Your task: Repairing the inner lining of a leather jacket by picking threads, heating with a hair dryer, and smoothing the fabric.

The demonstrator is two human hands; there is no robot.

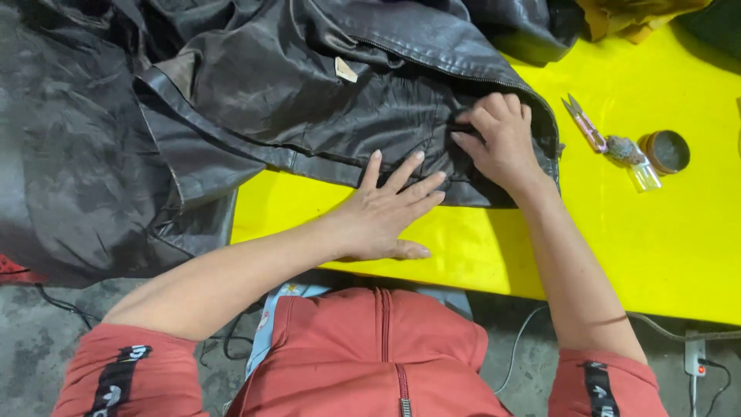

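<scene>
Spreading across the far left of the scene, a black leather jacket with a glossy, creased surface (309, 85) lies over a bright yellow flat table (656, 255) and hangs off its left edge; a zipper runs along the jacket's right border, and a small pale tag shows near its middle; the left hand (386, 212) lies flat with fingers spread wide, fingertips pressing the jacket's near hem and the heel of the palm on the bare yellow surface, gripping nothing; the right hand (502, 139) rests further right on the jacket's near right corner, fingers curled inward and bunching a fold of the leather between fingers and thumb, so it holds the jacket lightly; both hands sit just beside each other, not touching; to the right of the jacket, apart from it, lie small pink-handled thread snips (584, 123), a small clear plastic packet with something grey on it (633, 158), and a round brown lid-like dish (666, 151), all close together on the table; a mustard-yellow cloth (629, 17) lies at the far edge.
</scene>
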